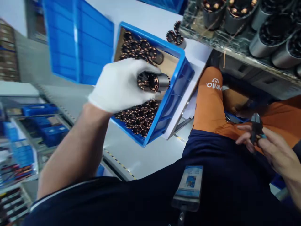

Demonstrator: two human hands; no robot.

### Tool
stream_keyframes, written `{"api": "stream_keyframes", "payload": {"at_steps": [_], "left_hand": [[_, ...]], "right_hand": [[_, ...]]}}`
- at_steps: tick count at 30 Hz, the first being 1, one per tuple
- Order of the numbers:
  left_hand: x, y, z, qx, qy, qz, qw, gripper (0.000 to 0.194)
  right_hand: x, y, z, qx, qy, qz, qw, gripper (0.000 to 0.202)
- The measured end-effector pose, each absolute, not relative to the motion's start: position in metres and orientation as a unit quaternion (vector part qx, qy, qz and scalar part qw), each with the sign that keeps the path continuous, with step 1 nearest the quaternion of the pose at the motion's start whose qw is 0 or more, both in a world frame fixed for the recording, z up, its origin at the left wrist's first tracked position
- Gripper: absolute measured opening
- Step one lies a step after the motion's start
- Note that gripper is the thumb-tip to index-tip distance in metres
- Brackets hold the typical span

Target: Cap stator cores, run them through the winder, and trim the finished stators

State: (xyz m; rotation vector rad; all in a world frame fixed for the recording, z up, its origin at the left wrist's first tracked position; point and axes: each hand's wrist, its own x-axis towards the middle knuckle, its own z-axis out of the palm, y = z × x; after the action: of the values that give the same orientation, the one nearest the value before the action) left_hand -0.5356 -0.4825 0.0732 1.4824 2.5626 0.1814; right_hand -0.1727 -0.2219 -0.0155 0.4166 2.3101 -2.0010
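My left hand (122, 83), in a white glove, is closed around a copper-wound motor stator (164, 82) with a grey steel body and dark toothed ends. It is above the blue crate (175, 51), where rows of similar stators (141, 117) stand on end. My right hand (270, 141) is bare and near my lap. Its fingers are wrapped around a small black tool (256, 127) with a short pale tip and a bit of teal. Its exact kind is unclear.
At the upper right, a worn shelf (235, 50) carries larger steel stators (264, 40). Several small stators (176, 36) stand on the white table (197, 51) beside the crate. Another blue crate (94, 40) is at the upper left. A badge (190, 182) hangs on my front.
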Motion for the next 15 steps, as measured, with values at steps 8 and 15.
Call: {"api": "stream_keyframes", "payload": {"at_steps": [8, 15], "left_hand": [[-0.613, -0.509, 0.025, 0.478, 0.818, -0.198, 0.252, 0.044], [-0.617, -0.525, 0.023, 0.482, 0.792, -0.237, 0.29, 0.052]], "right_hand": [[-0.149, -0.227, -0.039, 0.303, 0.688, -0.647, 0.131, 0.04], [-0.159, -0.235, -0.043, 0.296, 0.699, -0.632, 0.158, 0.045]]}}
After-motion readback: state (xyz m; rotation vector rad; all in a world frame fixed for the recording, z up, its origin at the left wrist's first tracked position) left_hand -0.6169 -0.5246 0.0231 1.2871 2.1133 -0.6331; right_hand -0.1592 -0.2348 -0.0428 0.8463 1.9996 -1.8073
